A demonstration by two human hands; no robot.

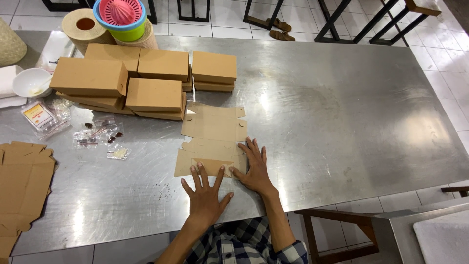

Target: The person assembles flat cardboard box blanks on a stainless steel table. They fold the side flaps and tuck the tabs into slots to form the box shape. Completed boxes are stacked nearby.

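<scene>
A flat, unfolded brown cardboard box blank lies on the steel table in front of me. My left hand rests palm down with spread fingers, its fingertips on the blank's near folded flap. My right hand also lies flat, pressing the blank's near right corner. Neither hand grips anything.
Several folded brown boxes are stacked at the back left. A pile of flat blanks sits at the left edge. Small plastic packets, a white bowl, a paper roll and a coloured juicer are nearby. A chair stands at lower right.
</scene>
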